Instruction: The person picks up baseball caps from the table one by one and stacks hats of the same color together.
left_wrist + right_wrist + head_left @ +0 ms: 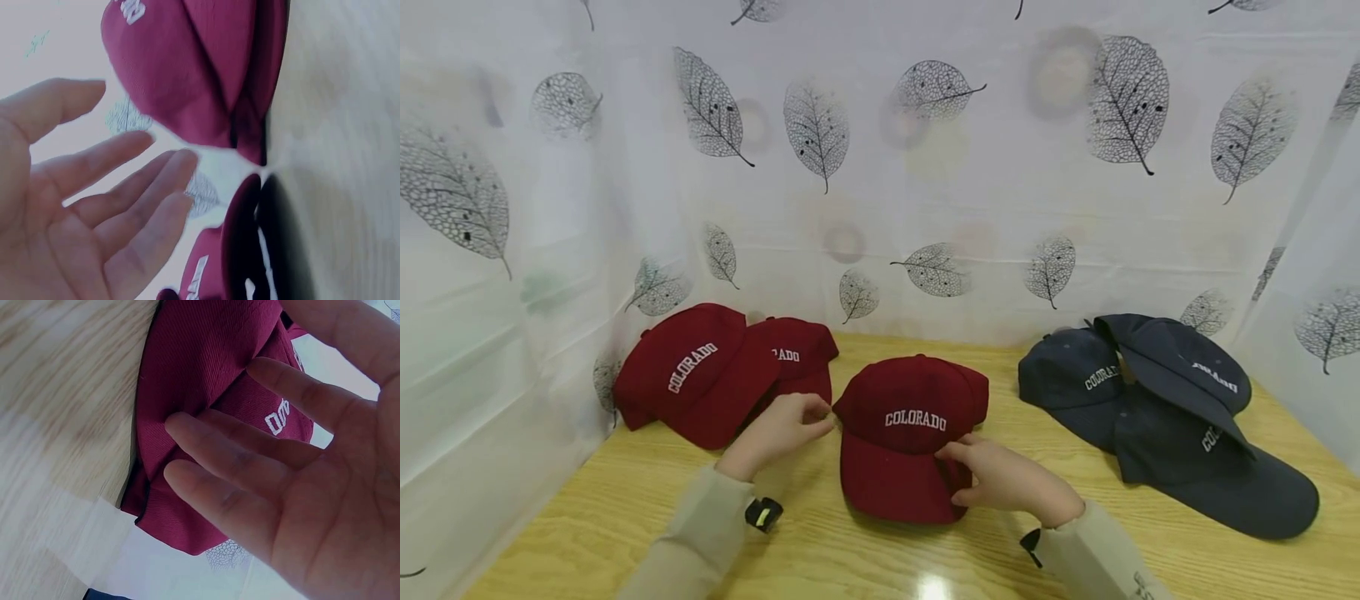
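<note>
The right hand (1003, 477) has its fingers loosely extended and spread over the near right side of the cap (919, 387), where brim meets crown; they are not closed round it, and whether every fingertip touches cannot be told. The left hand (786, 425) is just beside the cap's left edge, fingers relaxed and apart, gripping nothing.

The cap sits upright on the table (808, 550), near the middle, its brim (887, 485) towards the person. It is deep red throughout, with a rounded crown, a small button on top and white capital lettering (916, 419) reading COLORADO across the front. The right wrist view shows a fine diagonal weave in its fabric and a crease at the brim seam.

To the left, two matching red caps (681, 371) overlap. Well to the right, three navy caps (1232, 492) lie heaped. Behind hangs a pale, leaf-printed cloth (880, 208).
</note>
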Demonstrator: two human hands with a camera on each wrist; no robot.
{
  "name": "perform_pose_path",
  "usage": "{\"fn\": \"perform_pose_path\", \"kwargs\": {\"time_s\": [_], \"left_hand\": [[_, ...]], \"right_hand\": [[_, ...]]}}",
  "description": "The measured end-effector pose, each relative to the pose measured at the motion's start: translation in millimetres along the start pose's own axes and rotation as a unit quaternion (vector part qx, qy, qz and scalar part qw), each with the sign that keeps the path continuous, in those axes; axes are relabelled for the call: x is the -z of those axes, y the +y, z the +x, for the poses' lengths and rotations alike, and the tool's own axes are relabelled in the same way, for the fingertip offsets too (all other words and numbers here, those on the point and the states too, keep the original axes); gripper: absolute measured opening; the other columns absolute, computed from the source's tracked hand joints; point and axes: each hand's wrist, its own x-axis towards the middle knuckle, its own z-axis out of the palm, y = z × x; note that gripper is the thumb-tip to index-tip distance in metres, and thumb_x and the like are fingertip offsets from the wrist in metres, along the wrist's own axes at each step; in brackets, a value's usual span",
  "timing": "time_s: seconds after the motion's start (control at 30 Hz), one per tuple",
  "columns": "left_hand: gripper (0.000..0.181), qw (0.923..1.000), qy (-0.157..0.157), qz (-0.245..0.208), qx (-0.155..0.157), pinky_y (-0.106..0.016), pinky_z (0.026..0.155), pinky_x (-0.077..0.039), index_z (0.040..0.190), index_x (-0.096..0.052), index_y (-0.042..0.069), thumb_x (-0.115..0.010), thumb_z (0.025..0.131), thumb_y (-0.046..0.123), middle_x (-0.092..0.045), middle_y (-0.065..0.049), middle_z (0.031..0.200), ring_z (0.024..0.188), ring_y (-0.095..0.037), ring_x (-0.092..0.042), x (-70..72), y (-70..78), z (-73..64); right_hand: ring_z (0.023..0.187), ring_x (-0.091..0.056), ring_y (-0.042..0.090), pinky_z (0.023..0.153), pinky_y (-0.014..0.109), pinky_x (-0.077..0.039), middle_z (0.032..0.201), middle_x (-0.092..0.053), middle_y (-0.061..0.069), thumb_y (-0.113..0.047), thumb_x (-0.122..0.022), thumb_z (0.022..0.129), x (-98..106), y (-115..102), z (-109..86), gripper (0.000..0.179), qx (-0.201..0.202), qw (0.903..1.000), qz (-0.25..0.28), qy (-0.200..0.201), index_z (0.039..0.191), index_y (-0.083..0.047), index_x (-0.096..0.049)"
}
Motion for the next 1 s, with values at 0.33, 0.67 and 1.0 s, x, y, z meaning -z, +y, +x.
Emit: {"fn": "perform_pose_path", "kwargs": {"time_s": [0.33, 0.67, 1.0], "left_hand": [[0.027, 0.9739, 0.214, 0.074, 0.012, -0.041, 0.075, -0.045, 0.1, -0.06, -0.004, -0.066, 0.077, 0.01, -0.06, -0.017, 0.093, 0.086, -0.028, -0.057, 20.9, -10.5, -2.7], [0.033, 0.9574, 0.26, 0.118, 0.041, -0.047, 0.08, -0.04, 0.102, -0.06, -0.005, -0.067, 0.075, 0.013, -0.054, -0.02, 0.103, 0.097, -0.035, -0.045, 26.3, -22.0, -4.9], [0.039, 0.959, 0.228, 0.141, 0.09, -0.05, 0.08, -0.039, 0.106, -0.057, -0.005, -0.068, 0.074, 0.012, -0.052, -0.022, 0.106, 0.1, -0.038, -0.043, 30.5, -28.7, -6.4]], "right_hand": [[0.089, -0.049, 0.021, 0.069, 0.034, -0.043, 0.106, -0.051, 0.009, -0.012, -0.07, 0.074, -0.6, 0.7, 0.8, 0.042, 0.006, 1.0, -0.003, 0.001, 0.112, -0.002, -0.055], [0.091, -0.049, 0.022, 0.071, 0.035, -0.044, 0.107, -0.051, 0.009, -0.012, -0.07, 0.073, -0.2, -0.6, 0.6, 0.043, 0.003, 1.0, -0.002, -0.002, 0.112, -0.002, -0.055], [0.091, -0.049, 0.022, 0.072, 0.035, -0.044, 0.107, -0.051, 0.008, -0.012, -0.07, 0.074, -0.2, -0.6, 0.6, 0.042, 0.002, 1.0, 0.001, -0.003, 0.112, -0.001, -0.055]]}}
